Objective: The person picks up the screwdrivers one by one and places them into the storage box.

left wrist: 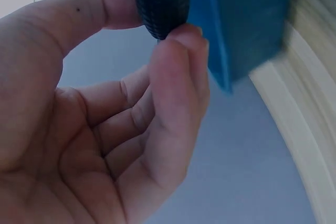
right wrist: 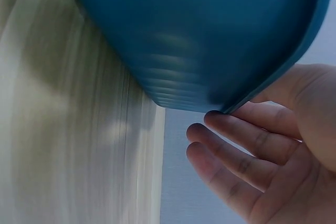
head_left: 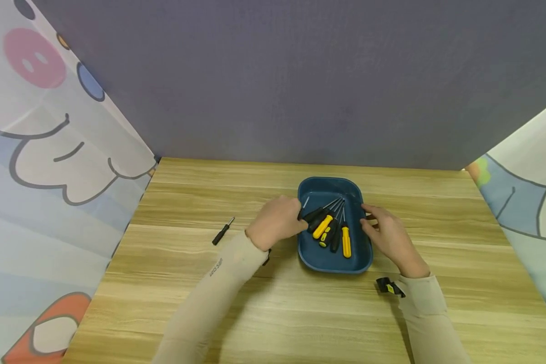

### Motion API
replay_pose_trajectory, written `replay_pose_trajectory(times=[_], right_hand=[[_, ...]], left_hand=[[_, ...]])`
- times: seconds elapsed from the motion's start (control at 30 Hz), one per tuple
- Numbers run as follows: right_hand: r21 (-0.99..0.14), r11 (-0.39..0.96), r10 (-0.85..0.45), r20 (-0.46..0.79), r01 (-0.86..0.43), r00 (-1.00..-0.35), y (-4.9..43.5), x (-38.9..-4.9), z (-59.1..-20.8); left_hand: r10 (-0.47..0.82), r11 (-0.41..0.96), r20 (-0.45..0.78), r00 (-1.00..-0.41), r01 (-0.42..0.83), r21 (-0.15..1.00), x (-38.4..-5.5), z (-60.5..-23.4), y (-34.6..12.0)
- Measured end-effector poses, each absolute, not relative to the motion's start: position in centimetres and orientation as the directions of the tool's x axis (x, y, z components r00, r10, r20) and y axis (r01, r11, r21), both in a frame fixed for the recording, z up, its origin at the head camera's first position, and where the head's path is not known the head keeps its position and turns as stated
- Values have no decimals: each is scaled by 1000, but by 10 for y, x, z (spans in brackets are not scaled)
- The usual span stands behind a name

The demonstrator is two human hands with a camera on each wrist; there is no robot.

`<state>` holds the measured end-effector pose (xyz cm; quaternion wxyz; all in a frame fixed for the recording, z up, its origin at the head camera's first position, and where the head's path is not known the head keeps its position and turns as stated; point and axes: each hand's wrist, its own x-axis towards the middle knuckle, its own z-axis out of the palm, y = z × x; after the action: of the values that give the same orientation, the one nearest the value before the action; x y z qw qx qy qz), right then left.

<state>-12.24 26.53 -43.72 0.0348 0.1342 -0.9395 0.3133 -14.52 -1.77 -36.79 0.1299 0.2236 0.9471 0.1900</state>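
A blue tray stands on the table, holding several screwdrivers with black or yellow handles, a yellow-handled screwdriver among them. At the tray's left rim, my left hand pinches a screwdriver by its ribbed black handle, between thumb and fingertips. Its shaft shows over the tray's inside. My right hand touches the right rim with thumb and fingertips; in the right wrist view its other fingers are loosely extended outside the wall.
A small black screwdriver lies on the wooden table, left of the tray. A grey wall rises behind the table. Printed cloth hangs at the left side. Black wrist gear sits beside the right forearm.
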Motion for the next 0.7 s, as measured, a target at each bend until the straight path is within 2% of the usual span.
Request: replay_pose_trajectory(times=[0.33, 0.47, 0.7], right_hand=[[-580, 761, -236, 171, -291, -957, 267, -124, -437], [-582, 759, -237, 169, -291, -957, 267, -124, -437], [-593, 756, -234, 149, -277, -961, 267, -123, -437]], left_hand=[[572, 795, -208, -793, 475, 376, -171, -367, 46], [574, 802, -230, -786, 484, 349, -181, -372, 69], [533, 845, -347, -772, 467, 262, -189, -386, 96]])
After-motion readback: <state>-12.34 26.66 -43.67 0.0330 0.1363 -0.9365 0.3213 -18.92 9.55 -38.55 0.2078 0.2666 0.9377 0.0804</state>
